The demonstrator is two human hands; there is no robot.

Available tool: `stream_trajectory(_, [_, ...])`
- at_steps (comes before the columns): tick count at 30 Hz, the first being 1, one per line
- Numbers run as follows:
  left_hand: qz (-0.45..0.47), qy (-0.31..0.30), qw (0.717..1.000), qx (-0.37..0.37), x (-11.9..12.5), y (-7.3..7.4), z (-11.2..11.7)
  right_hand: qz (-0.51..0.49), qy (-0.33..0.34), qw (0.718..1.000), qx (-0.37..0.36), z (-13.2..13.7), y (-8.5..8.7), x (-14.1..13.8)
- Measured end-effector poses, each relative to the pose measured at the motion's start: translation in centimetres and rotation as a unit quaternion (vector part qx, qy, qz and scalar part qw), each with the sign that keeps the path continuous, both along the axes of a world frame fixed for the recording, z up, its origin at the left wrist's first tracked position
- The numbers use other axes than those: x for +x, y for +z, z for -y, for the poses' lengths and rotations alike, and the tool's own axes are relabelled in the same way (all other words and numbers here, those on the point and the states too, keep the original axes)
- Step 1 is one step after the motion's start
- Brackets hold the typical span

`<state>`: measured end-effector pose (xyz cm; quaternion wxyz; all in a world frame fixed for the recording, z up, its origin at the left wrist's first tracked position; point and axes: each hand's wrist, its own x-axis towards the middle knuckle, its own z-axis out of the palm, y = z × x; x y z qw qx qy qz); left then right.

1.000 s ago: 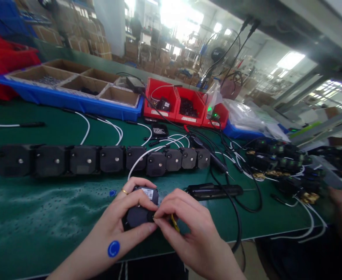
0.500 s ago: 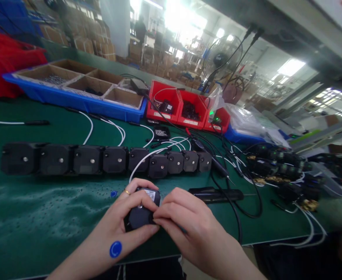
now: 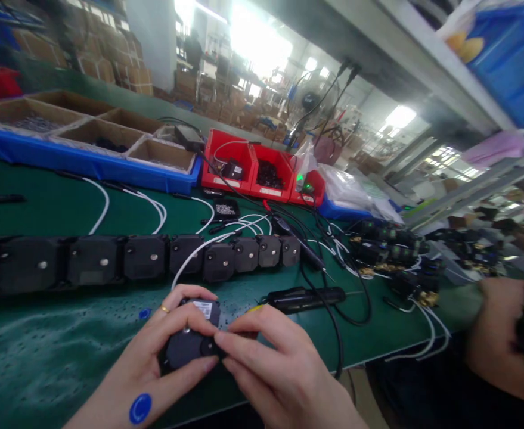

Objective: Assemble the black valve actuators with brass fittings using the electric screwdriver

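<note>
My left hand [image 3: 149, 351] is wrapped round a small black boxy housing [image 3: 183, 350] with a white label on its upper face. A white cable [image 3: 190, 262] runs up from behind my left fingers. The fingertips of my right hand [image 3: 275, 363] are pinched together against the housing's right edge, and whatever is between them is hidden. A bit of yellow [image 3: 256, 308] shows just above my right fingers; its kind is unclear. Beyond both hands stretches a row of similar black housings [image 3: 94, 262]. A black pen-shaped electric screwdriver [image 3: 306, 298] lies past my right hand.
A blue divided tray [image 3: 87, 164] and red bins [image 3: 230, 179] of parts line the back. A second corded, pointed tool [image 3: 300, 241] lies among cables. More black units [image 3: 387, 247] with white cables are at right, near another person's arm [image 3: 498, 333].
The view has shifted to the right, so the bench things sit further left. Both hands stay on the housing. The yellow bit above my right fingers has come into view.
</note>
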<state>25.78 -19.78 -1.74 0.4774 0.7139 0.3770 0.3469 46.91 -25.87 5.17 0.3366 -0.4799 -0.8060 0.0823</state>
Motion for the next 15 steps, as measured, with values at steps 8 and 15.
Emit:
stream_trajectory(8, [-0.028,0.048,0.997,0.048,-0.2,-1.7,-0.4,0.074,-0.403,0.904,-0.120,-6.9,-0.2,13.5])
stream_trajectory(15, [-0.037,0.039,0.998,0.031,0.0,-1.3,-0.7,0.063,-0.353,0.895,-0.267,-13.5,-2.9,14.5])
